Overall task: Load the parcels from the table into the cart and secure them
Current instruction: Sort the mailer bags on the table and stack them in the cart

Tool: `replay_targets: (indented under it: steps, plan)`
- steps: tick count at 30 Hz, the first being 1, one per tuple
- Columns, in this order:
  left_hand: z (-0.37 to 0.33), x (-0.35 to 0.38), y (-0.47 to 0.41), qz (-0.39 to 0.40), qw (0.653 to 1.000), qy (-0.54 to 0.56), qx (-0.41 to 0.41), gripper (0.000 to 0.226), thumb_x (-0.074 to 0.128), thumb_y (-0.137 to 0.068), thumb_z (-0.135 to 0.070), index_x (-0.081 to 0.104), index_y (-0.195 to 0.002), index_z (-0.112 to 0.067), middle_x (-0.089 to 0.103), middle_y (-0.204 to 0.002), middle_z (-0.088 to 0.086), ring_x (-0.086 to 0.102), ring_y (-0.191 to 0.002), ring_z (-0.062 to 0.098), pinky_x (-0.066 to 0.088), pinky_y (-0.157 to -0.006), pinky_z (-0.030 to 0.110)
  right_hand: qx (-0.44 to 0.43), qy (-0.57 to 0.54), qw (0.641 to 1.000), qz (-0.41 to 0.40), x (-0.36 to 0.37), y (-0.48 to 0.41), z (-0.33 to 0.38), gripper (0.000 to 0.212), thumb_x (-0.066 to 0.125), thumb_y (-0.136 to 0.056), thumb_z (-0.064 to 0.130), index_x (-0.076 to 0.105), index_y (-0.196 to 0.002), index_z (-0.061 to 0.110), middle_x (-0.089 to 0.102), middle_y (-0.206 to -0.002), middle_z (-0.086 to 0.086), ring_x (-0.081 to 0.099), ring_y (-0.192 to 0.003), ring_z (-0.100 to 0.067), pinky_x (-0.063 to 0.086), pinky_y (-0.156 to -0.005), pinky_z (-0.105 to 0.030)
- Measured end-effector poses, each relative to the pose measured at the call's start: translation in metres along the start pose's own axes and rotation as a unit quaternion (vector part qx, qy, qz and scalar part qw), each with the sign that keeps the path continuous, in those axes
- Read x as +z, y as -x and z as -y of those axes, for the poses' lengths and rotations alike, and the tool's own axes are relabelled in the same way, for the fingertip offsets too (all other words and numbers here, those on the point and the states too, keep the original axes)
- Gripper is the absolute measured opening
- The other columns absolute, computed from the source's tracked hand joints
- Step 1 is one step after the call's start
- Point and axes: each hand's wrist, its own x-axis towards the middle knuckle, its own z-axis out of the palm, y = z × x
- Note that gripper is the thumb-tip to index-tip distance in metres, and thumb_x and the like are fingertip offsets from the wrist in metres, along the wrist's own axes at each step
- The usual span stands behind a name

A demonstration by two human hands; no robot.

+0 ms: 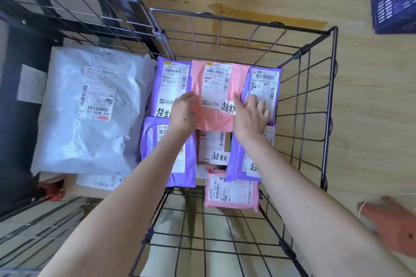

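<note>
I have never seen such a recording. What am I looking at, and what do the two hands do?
No machine here: a person works bare-handed. The camera sits on the person's head and looks down. Below stands a black wire cart holding purple parcels and a small pink parcel. The left hand and the right hand hold a larger pink parcel by its side edges, over the others. A big grey parcel lies to the left.
</note>
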Motion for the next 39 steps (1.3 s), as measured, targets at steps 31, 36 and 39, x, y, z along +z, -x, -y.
replay_targets:
  steps: [31,36,39]
  plan:
    - [-0.16,-0.2,0.142,-0.085,0.993,0.054,0.062,0.007,0.059,-0.081,-0.011,0.065,-0.078,-0.014,0.067,-0.074,-0.002,0.057,-0.067,0.019,0.044,-0.063,0.028,-0.092,-0.208,0.973,-0.025,-0.218,0.166,0.024,0.026,0.061,-0.088,0.017,0.063,-0.112,0.025,0.063,-0.089,0.007,0.059,-0.095,-0.019,0.045,-0.09,-0.037]
    - [-0.173,-0.245,0.181,-0.148,0.983,0.09,0.067,0.011,0.061,-0.078,-0.011,0.063,-0.074,-0.021,0.055,-0.059,-0.012,0.051,-0.057,0.005,0.039,-0.055,0.023,-0.15,-0.227,0.962,-0.035,-0.266,0.194,0.027,0.021,0.063,-0.088,0.019,0.064,-0.107,0.027,0.059,-0.08,0.012,0.057,-0.082,-0.014,0.046,-0.079,-0.03]
    - [-0.174,-0.265,0.203,-0.168,0.981,0.069,0.059,0.014,0.061,-0.078,-0.013,0.059,-0.073,-0.026,0.057,-0.062,-0.014,0.052,-0.059,0.006,0.042,-0.058,0.025,-0.2,-0.232,0.951,-0.048,-0.283,0.209,0.033,0.018,0.064,-0.088,0.023,0.064,-0.102,0.033,0.059,-0.079,0.014,0.059,-0.079,-0.01,0.045,-0.071,-0.027]
